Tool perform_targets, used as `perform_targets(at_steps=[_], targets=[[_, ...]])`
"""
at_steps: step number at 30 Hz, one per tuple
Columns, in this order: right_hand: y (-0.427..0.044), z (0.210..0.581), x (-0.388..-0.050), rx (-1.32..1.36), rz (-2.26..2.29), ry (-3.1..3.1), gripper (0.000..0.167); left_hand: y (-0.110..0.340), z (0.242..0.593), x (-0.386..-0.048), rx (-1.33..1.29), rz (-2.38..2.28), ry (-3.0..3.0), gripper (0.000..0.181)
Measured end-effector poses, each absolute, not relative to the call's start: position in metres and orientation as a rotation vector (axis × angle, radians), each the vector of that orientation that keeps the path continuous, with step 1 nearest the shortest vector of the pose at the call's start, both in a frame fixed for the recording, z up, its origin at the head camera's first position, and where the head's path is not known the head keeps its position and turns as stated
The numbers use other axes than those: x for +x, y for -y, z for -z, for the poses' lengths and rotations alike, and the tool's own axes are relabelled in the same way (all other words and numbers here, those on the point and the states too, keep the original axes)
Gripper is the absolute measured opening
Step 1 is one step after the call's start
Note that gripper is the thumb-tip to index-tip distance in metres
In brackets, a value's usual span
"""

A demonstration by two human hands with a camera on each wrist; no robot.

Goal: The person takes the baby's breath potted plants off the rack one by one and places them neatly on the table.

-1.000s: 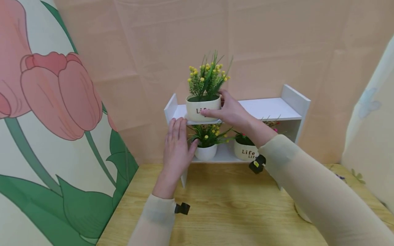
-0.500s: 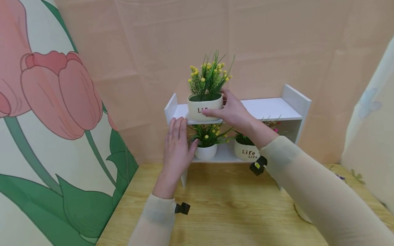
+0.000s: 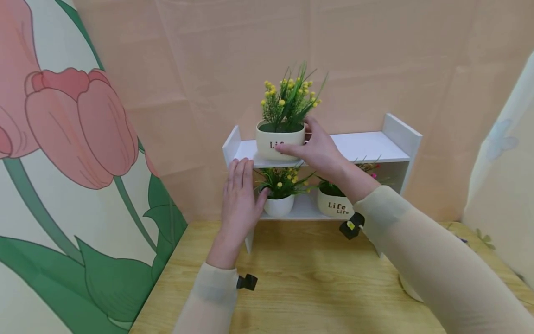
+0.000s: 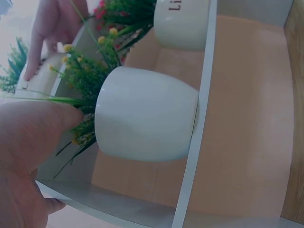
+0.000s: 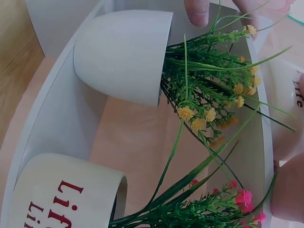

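Right hand [image 3: 321, 149] is gripping the cream Life pot [image 3: 278, 137] — thumb across the lettering, fingers round its right side — and it's upright at the left end of the top board of the white shelf [image 3: 360, 146] (can't tell if the base touches). Left hand [image 3: 242, 199] is straight-fingered, laid against the shelf's left side. Lower board's got a plain white pot [image 3: 279, 207] and a double-lettered pot [image 3: 331, 203], near each other but apart.
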State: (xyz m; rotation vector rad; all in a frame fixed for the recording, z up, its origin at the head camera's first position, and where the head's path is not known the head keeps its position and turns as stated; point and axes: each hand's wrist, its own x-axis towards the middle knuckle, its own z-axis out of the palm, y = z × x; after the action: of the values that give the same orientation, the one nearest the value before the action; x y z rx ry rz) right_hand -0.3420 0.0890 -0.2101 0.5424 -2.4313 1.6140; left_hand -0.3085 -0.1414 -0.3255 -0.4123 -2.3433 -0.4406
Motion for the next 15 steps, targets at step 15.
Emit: perform_targets(at_steps=[15], targets=[[-0.095,0.208,-0.331,0.523,-1.659,2.350,0.097,0.141,0.325,-0.308,-0.420,0.461,2.345,0.088]])
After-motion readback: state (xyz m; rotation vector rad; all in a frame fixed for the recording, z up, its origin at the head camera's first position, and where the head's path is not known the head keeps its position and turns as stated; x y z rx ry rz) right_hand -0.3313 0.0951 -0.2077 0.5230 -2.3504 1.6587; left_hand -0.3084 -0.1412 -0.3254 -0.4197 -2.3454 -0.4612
